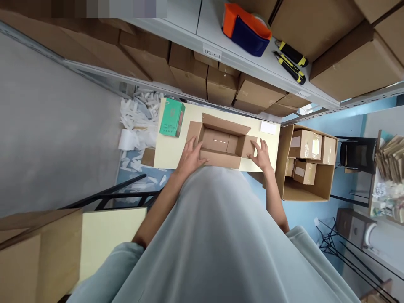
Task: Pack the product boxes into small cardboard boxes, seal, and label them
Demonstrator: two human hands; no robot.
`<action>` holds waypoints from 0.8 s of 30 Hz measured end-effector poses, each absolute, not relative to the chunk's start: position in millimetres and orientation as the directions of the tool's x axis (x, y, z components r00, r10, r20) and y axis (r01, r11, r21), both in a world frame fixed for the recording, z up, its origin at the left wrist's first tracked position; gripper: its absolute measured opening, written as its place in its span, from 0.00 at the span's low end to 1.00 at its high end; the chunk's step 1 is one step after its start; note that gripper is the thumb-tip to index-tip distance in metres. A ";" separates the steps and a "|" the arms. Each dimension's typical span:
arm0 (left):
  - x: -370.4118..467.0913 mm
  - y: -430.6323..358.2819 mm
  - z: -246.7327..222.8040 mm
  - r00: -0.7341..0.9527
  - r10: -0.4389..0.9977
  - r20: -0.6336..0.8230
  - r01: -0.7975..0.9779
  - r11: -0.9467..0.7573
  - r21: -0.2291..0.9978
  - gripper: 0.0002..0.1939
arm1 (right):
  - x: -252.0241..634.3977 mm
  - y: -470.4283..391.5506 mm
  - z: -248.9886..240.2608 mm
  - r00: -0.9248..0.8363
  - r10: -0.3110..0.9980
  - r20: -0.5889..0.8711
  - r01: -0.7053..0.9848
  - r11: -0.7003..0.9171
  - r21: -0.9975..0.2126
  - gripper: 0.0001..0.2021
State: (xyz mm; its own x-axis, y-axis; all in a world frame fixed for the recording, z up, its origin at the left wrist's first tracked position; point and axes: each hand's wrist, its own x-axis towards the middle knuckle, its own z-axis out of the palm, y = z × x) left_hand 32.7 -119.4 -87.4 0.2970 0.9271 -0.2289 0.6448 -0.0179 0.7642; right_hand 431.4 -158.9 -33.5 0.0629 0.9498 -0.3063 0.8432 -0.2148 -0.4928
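Observation:
An open cardboard box lies on the pale yellow tabletop in front of me, its flaps spread and its inside bare. My left hand rests at the box's left end, over the side flap, with thumb and fingers apart. At the opposite end, my right hand curves beside the right flap, thumb and fingertips spread with a gap between them. Whether its fingertips touch the flap I cannot tell. A green box stands at the table's back left. Near the back right lies a white label or paper stack.
A shelf with cardboard boxes runs across the back, holding a tape dispenser and two utility knives. Right of the table, a large carton contains several small boxes. White paper scraps lie at the left.

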 end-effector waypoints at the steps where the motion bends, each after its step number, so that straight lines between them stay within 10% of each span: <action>1: 33.2 -117.6 -91.0 0.299 0.927 -0.224 0.647 -0.025 0.762 0.54 | 431.8 -160.3 -40.3 0.095 0.937 -0.335 0.835 -0.259 -0.486 0.38; 10: 37.7 -104.2 -103.5 0.310 0.927 -0.210 0.617 -0.029 0.786 0.72 | 419.3 -146.6 -59.6 0.154 0.890 -0.429 0.788 -0.373 -0.490 0.38; 24: 13.0 -92.4 -75.2 -0.022 0.995 -0.098 0.544 0.094 0.834 0.38 | 378.2 -163.9 6.3 0.336 0.912 -0.233 0.784 -0.408 -0.468 0.46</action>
State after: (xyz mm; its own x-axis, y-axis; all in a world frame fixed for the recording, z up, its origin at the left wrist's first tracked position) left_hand 13.0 -92.4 -75.2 -0.0216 0.9949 -0.0985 0.5443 0.0943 0.8335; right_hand 378.2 -163.9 6.3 0.3363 0.9125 -0.2330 0.7838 -0.4084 -0.4679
